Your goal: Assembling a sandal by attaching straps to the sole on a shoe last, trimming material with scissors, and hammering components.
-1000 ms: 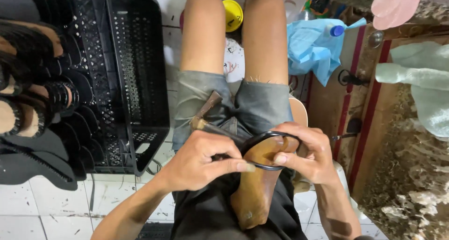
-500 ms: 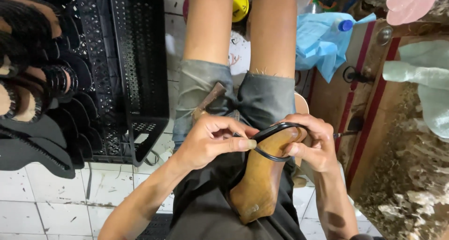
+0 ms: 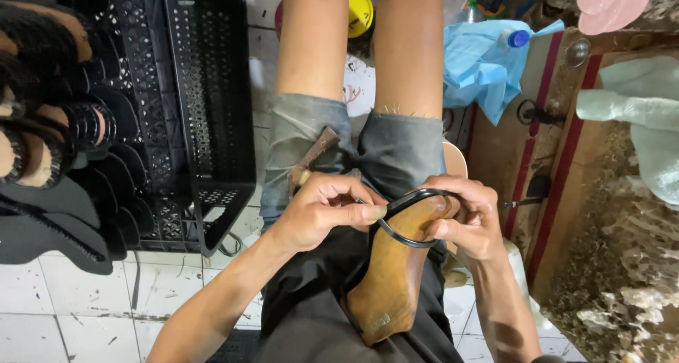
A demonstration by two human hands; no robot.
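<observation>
Head view, looking straight down on a seated person's lap. Largest item: a black plastic crate (image 3: 205,108) with perforated walls, standing on the white tiled floor (image 3: 64,306) at the left, its near right corner just beside the person's left knee area. Stacked black and tan sandal soles (image 3: 49,136) fill the left edge, touching the crate's outer wall. A light blue cloth (image 3: 481,66) lies at the upper right of the floor, with a blue-capped bottle (image 3: 513,37) resting on it. A yellow round lid (image 3: 359,10) sits at the top edge between the 2 legs.

On the lap, over a dark apron (image 3: 318,306), lies a brown wooden shoe last (image 3: 392,278), its heel end toward the bottom edge of the picture and its toe end toward the knees. A thin black strap (image 3: 407,243) loops across the toe part of the last (whether it is fixed there cannot be told).

The left hand (image 3: 322,211) is closed, thumb and forefinger pinching the strap at the last's left side. The right hand (image 3: 470,218) is closed around the toe end of the last, fingers curled over the top and thumb pressing the strap against the wood. A wooden-handled hammer (image 3: 311,161) rests on the left thigh, just beyond the left hand, partly hidden by it.
</observation>
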